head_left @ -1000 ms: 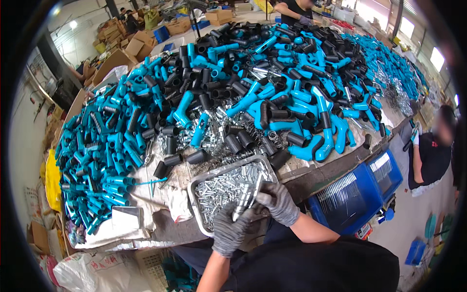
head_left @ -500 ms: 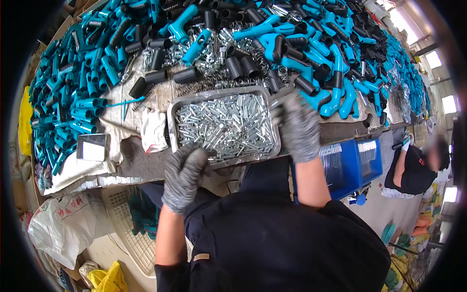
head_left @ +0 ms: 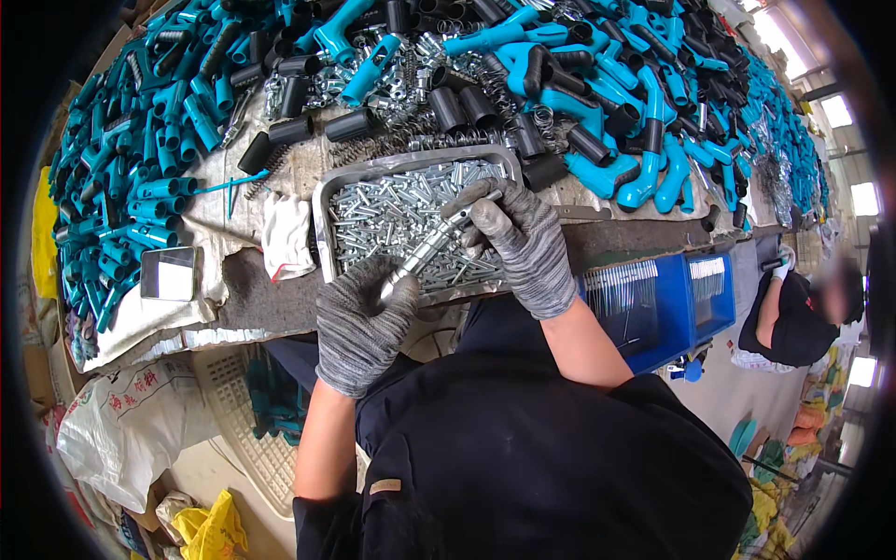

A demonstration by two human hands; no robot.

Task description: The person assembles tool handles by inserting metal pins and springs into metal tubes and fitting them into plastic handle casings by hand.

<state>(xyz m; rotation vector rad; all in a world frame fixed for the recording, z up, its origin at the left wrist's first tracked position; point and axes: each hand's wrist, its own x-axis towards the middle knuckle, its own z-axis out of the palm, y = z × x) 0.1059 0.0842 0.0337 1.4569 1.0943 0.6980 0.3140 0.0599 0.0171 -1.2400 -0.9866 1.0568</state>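
Head view, live, and I've got both gloved hands over the rectangular silver metal tray [head_left: 324,219]. Slim silver metal pins [head_left: 387,210] fill it, and the bright, stepped silver metal cylinder [head_left: 427,252] slants above them, pointing from seven to one o'clock. Left hand [head_left: 364,322]: fingers curled around the lower end, partly closed. Right hand [head_left: 521,245]: thumb and fingers pinched near the upper end; whether there's a small pin between them too, I can't tell. Two-ended support looks meant to steady the cylinder, and the tray sits close to the body, I'd judge, for a short reach.

Around the tray: black plastic tubes [head_left: 448,110] and coiled metal springs [head_left: 448,141] crowd twelve o'clock on the tabletop [head_left: 266,303]. Teal plastic pistol-shaped housings [head_left: 644,173] block two o'clock; teal tubular parts [head_left: 154,201] heap at ten. White cloth [head_left: 287,233] lies just beside the tray at nine, a flat bright-faced device [head_left: 170,274] beyond. Blue plastic bins [head_left: 644,313] stand at four, a co-worker [head_left: 798,317] well past them.
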